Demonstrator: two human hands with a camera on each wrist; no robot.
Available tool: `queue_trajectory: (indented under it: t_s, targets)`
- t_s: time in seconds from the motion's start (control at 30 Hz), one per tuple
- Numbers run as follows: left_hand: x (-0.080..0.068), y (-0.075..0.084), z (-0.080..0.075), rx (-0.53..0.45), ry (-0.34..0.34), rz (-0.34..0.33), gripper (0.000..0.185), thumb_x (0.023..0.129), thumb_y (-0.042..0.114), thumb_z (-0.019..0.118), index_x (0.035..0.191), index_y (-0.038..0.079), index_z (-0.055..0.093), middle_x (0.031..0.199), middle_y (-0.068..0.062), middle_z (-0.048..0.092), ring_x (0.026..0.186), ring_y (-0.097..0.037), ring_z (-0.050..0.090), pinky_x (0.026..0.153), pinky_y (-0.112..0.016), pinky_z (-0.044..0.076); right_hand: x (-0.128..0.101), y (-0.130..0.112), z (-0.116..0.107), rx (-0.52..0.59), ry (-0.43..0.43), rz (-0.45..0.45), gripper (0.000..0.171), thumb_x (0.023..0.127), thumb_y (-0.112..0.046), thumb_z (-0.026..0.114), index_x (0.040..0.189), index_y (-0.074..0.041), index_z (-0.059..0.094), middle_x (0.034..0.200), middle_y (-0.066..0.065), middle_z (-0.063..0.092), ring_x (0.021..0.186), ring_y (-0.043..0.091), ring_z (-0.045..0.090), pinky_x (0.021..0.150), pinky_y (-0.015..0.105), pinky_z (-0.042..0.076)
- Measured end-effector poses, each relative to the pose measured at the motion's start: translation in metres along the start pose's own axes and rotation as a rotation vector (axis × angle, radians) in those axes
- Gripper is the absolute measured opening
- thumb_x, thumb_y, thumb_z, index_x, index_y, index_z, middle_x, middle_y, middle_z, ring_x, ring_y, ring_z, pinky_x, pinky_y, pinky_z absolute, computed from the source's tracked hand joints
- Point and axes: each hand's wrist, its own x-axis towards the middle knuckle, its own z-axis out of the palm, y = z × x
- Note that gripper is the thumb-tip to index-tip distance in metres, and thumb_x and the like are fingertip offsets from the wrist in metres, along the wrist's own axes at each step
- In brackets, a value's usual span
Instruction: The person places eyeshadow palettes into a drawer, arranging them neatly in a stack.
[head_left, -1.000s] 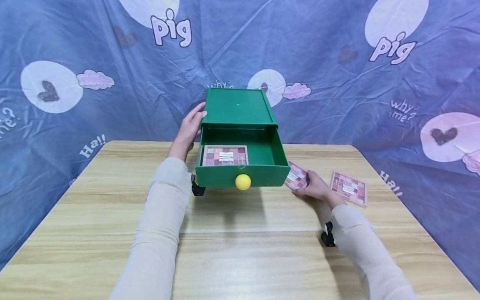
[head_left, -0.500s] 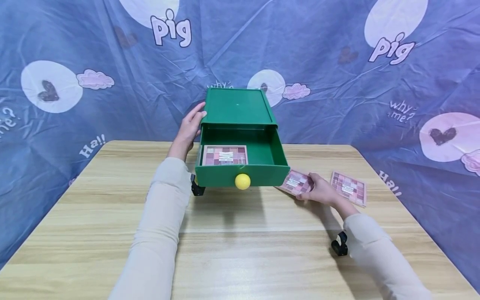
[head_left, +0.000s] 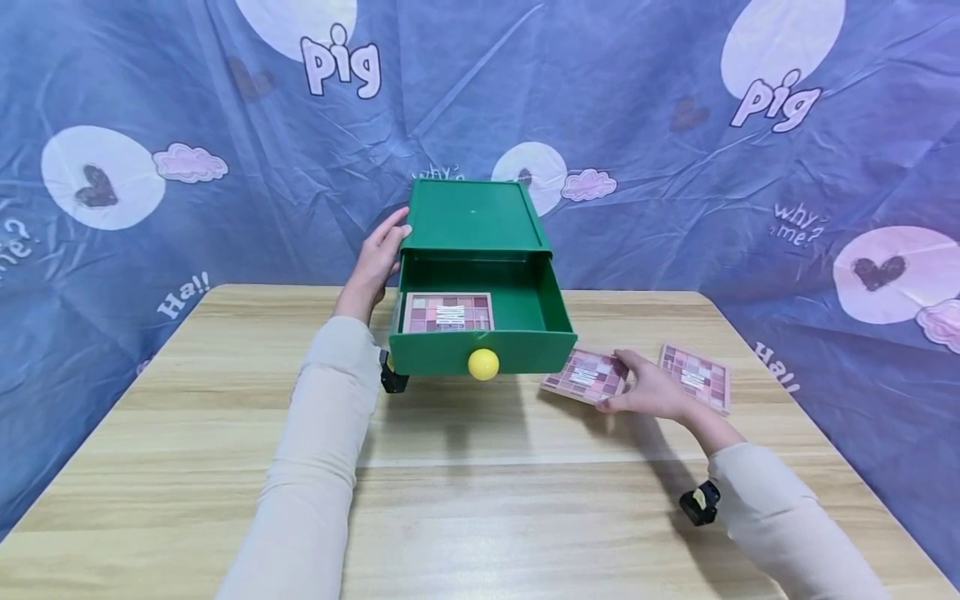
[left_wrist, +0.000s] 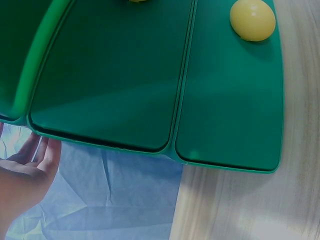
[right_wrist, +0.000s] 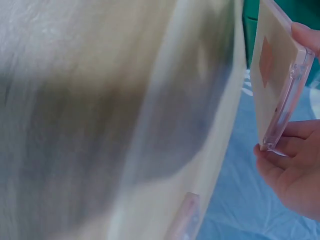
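Blue printed cloth [head_left: 480, 125], creased and lettered, hung beyond the hands, and a pale wood-grained table [head_left: 225, 467] spread beneath both arms in the head view. Between the hands stood a green cabinet [head_left: 472, 218], its upper drawer [head_left: 438, 356] pulled out towards the person. Compared with a second earlier, the right hand [head_left: 651, 390] had drawn farther from the left hand [head_left: 378, 254], bringing the held palette [head_left: 587, 377] out from behind the drawer's corner into fuller view; the left hand and cabinet had hardly moved. By my judgement, that left the held palette outside the drawer, controlled by the right hand alone. Another palette [head_left: 447, 313] lay inside the drawer, nearer the left hand, and a loose palette [head_left: 696, 377] lay on the table just right of the right hand. From the left wrist, the left hand's fairly straight fingers touched the cabinet's side without wrapping round it, with a yellow knob [left_wrist: 252, 20] well apart from them. From the right wrist, the right hand pinched the held palette's edge between thumb and fingers, its pale underside showing tilted, apparently off the table.
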Motion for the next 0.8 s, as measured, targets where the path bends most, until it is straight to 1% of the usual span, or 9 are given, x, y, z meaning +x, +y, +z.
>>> queue_trajectory:
  t_s: [0.13, 0.33, 0.4, 0.43, 0.53, 0.67, 0.8]
  targets:
    - [0.0, -0.001, -0.001, -0.013, -0.005, -0.007, 0.046, 0.085, 0.029, 0.048, 0.13, 0.026, 0.04, 0.134, 0.003, 0.03, 0.114, -0.015, 0.033, 0.091, -0.042, 0.029, -0.005, -0.008, -0.009, 0.03, -0.007, -0.02, 0.1, 0.058, -0.034, 0.077, 0.128, 0.015, 0.024, 0.12, 0.031, 0.037, 0.105, 0.042, 0.039, 0.087, 0.051, 0.03]
    - [0.0, -0.001, -0.001, -0.018, -0.005, -0.019, 0.047, 0.085, 0.029, 0.049, 0.13, 0.026, 0.04, 0.134, 0.003, 0.03, 0.114, -0.015, 0.033, 0.091, -0.042, 0.028, -0.011, -0.017, -0.031, -0.026, 0.025, -0.033, 0.102, 0.056, -0.039, 0.077, 0.129, 0.012, 0.026, 0.122, 0.03, 0.037, 0.108, 0.043, 0.037, 0.087, 0.051, 0.029]
    - [0.0, 0.0, -0.001, -0.023, -0.008, -0.015, 0.046, 0.085, 0.029, 0.049, 0.13, 0.026, 0.041, 0.134, 0.002, 0.031, 0.114, -0.015, 0.033, 0.091, -0.042, 0.029, -0.012, -0.02, -0.039, -0.015, 0.029, -0.036, 0.102, 0.056, -0.038, 0.077, 0.129, 0.012, 0.025, 0.122, 0.03, 0.037, 0.108, 0.043, 0.036, 0.087, 0.052, 0.029]
    - [0.001, 0.0, -0.001, -0.026, -0.009, -0.014, 0.046, 0.085, 0.028, 0.049, 0.13, 0.026, 0.041, 0.133, 0.001, 0.031, 0.114, -0.015, 0.034, 0.091, -0.042, 0.029, -0.013, -0.022, -0.043, -0.005, 0.029, -0.033, 0.102, 0.057, -0.038, 0.077, 0.13, 0.012, 0.025, 0.123, 0.029, 0.036, 0.109, 0.042, 0.035, 0.088, 0.052, 0.028]
    - [0.0, 0.001, -0.001, -0.022, -0.008, -0.015, 0.046, 0.084, 0.029, 0.049, 0.13, 0.026, 0.041, 0.133, 0.002, 0.031, 0.113, -0.015, 0.034, 0.091, -0.042, 0.029, -0.015, -0.027, -0.056, 0.005, 0.031, -0.024, 0.101, 0.058, -0.036, 0.077, 0.131, 0.01, 0.023, 0.123, 0.029, 0.036, 0.106, 0.041, 0.038, 0.087, 0.052, 0.028]
    - [0.0, 0.001, -0.001, -0.007, -0.004, -0.014, 0.047, 0.084, 0.03, 0.049, 0.13, 0.026, 0.041, 0.134, 0.004, 0.03, 0.114, -0.015, 0.033, 0.091, -0.043, 0.028, -0.016, -0.033, -0.073, -0.021, 0.039, -0.023, 0.099, 0.06, -0.035, 0.076, 0.132, 0.009, 0.023, 0.122, 0.029, 0.037, 0.103, 0.04, 0.04, 0.085, 0.052, 0.029]
    - [0.0, 0.001, -0.001, -0.006, -0.006, -0.004, 0.047, 0.085, 0.03, 0.049, 0.131, 0.024, 0.04, 0.134, 0.003, 0.03, 0.114, -0.016, 0.033, 0.091, -0.044, 0.027, -0.015, -0.043, -0.091, -0.048, 0.053, -0.025, 0.096, 0.062, -0.035, 0.075, 0.131, 0.009, 0.024, 0.123, 0.03, 0.036, 0.106, 0.042, 0.036, 0.086, 0.052, 0.027]
